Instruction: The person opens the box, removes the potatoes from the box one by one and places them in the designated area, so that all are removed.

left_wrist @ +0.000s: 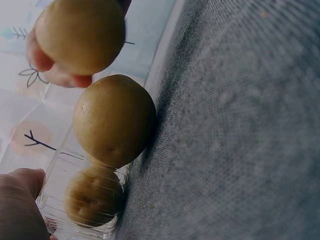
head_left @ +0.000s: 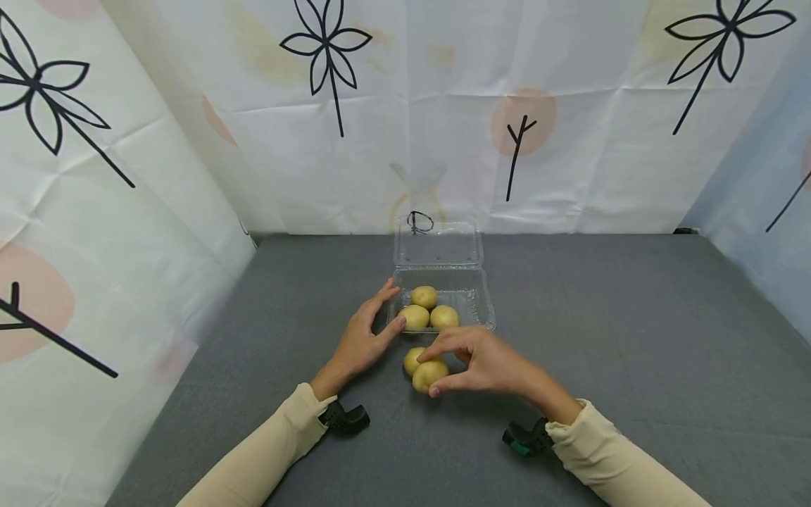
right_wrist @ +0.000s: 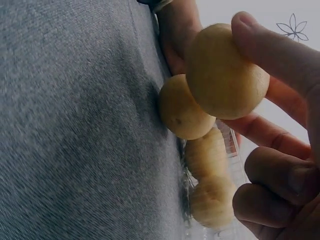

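The right hand [head_left: 478, 360], pinching a potato [head_left: 430, 378], should lift it over the near edge of the box [head_left: 472, 301], the spread left hand [head_left: 362, 339] steadying its left edge.

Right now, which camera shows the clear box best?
The head view: it shows the clear box nearly whole, lid open, three potatoes inside. The left wrist view shows only part of it, and the right wrist view only bits around the potatoes.
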Motion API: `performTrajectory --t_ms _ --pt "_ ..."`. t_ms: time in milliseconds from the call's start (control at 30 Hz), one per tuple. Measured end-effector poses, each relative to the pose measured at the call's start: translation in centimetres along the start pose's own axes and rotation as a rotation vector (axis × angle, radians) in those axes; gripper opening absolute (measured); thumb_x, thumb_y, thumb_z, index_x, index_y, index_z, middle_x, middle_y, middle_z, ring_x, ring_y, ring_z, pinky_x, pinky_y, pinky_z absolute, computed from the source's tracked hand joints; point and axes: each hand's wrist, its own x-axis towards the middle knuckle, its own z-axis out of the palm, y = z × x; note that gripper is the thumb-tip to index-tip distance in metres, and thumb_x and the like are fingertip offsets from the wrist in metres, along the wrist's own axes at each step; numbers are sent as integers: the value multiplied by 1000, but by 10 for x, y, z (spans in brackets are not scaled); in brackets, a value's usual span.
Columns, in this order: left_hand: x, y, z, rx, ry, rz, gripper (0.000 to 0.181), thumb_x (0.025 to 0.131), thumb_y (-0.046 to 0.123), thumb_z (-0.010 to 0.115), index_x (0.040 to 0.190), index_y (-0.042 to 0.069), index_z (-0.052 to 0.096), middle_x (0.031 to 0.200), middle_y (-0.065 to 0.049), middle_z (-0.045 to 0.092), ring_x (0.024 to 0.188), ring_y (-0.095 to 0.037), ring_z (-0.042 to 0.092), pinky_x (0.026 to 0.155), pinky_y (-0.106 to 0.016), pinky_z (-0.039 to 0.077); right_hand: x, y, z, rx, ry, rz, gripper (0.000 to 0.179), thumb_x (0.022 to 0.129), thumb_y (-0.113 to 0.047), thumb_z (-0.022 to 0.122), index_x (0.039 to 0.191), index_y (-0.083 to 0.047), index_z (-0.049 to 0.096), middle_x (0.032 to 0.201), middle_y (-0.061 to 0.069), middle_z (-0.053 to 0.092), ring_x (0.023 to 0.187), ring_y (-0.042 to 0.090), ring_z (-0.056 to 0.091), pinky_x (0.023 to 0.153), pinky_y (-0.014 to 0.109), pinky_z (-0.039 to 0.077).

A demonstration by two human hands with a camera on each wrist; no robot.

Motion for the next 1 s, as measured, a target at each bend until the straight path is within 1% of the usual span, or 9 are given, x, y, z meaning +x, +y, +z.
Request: performTrajectory --t_ms 100,200,267,333,433,533,667,767,1000 --pt "0 0 0 -2 1 0 60 101 37 62 155 18 45 168 7 29 154 -29 31 120 -63 28 0 0 2 -38 -35 1 35 78 -28 89 109 -15 79 90 -6 72 59 0 36 54 12 32" --pt "0 0 0 -6 2 -4 59 101 37 62 154 18 46 168 7 29 154 -28 32 120 -63 28 0 -1 3 -65 -83 38 35 79 -33 89 109 -17 79 93 -9 74 60 8 44 56 13 35" --pt "0 0 0 -7 0 -6 59 101 38 62 155 18 46 168 7 29 154 -28 32 121 -62 27 -1 -2 4 -65 -116 64 35 79 -34 88 109 -16 79 96 -9 75 66 13 51 59 16 40" --pt "0 1 0 -8 0 -7 59 101 38 62 154 18 46 168 7 29 154 -28 32 120 -63 27 -1 -3 4 -68 -143 84 35 80 -34 88 109 -16 80 99 -9 76 74 11 57 65 20 46" --pt "0 1 0 -9 -1 -7 60 101 37 62 154 17 46 168 6 30 154 -28 32 120 -63 28 -1 -2 6 -82 -171 91 35 80 -34 87 109 -15 79 103 -9 77 84 2 61 73 24 53" --pt "0 1 0 -8 -1 -7 60 101 37 62 155 17 45 168 6 29 154 -28 32 120 -63 27 -2 -1 7 -96 -183 94 35 81 -35 87 110 -16 79 103 -10 77 81 0 59 70 22 51" --pt "0 1 0 -7 -1 -6 60 101 37 62 154 17 46 168 6 29 154 -28 32 120 -63 27 -2 1 7 -71 -197 111 36 82 -35 86 112 -16 79 97 -11 74 67 14 53 60 15 40" --pt "1 1 0 -6 3 -3 59 100 37 62 154 17 46 168 6 30 154 -29 33 120 -62 28 -3 1 5 -42 -229 131 38 83 -33 85 117 -16 78 94 -10 72 63 21 50 57 15 38" --pt "1 0 0 -12 4 1 59 101 36 62 154 16 46 168 3 31 154 -28 32 121 -62 28 -5 2 -1 -26 -326 116 45 86 -25 84 128 -12 72 103 -3 72 60 -1 45 55 17 42"
